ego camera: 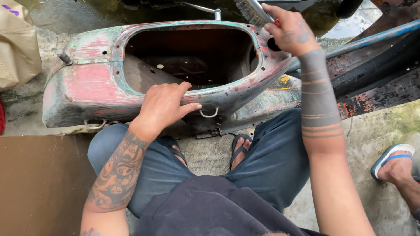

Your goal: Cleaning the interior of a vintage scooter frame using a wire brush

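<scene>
Shell: worn scooter body shell (94, 85), paint flaked pink, teal and grey, lying on wet concrete floor (205, 155) just ahead of the person's knees.
Cavity: large oval opening (192, 57) in the shell's top; inside, dark rusted metal, a few small holes and a pale round spot on the bottom.
Rim: raised teal-edged lip around the opening; two wire loops hang from the shell's lower edge.
Left hand (164, 105): laid flat on the near rim, fingers spread over the lip, holding nothing.
Right hand (291, 30): closed around a metal tool (260, 11) with a dark handle end, at the shell's right tip.
Right side: dark rusted frame parts and a blue tube (372, 39) crowd close to the shell.
Left side: tan bag (17, 43) near the shell's blunt end; brown board (41, 183) beside the left knee.
Open room: bare floor between the person's sandalled feet.
Bystander: another person's foot in a blue-and-white sandal (393, 164) at right, well apart.
</scene>
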